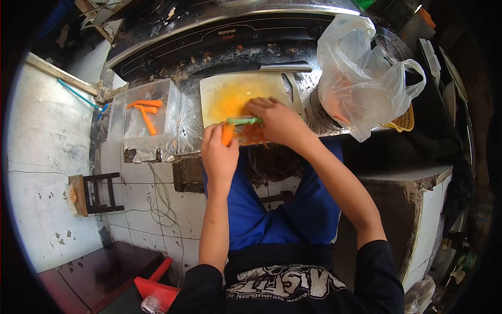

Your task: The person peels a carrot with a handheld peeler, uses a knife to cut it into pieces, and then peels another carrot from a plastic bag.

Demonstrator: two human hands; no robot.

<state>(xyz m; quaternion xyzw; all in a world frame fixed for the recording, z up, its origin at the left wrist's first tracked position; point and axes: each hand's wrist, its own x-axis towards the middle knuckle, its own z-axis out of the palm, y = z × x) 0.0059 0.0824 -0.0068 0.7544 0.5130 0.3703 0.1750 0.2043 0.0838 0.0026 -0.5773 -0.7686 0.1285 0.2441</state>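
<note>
My left hand (220,152) grips a carrot (227,134) near the front edge of a worn, orange-stained cutting board (214,97). From the right, my right hand (273,119) holds a green peeler (243,121), which lies across the upper end of the carrot. Orange peelings (253,137) show below the peeler, partly covered by my right hand. Behind the board rests a large knife (230,68) with a metal handle. To the left, several peeled-looking carrots (148,110) lie in a clear plastic container (170,121).
A translucent plastic bag (361,78) with orange things inside stands right of the board, beside a yellow basket (404,119). A black stove front (183,48) runs behind. On the floor at left are a small stool (78,194) and a red object (157,293).
</note>
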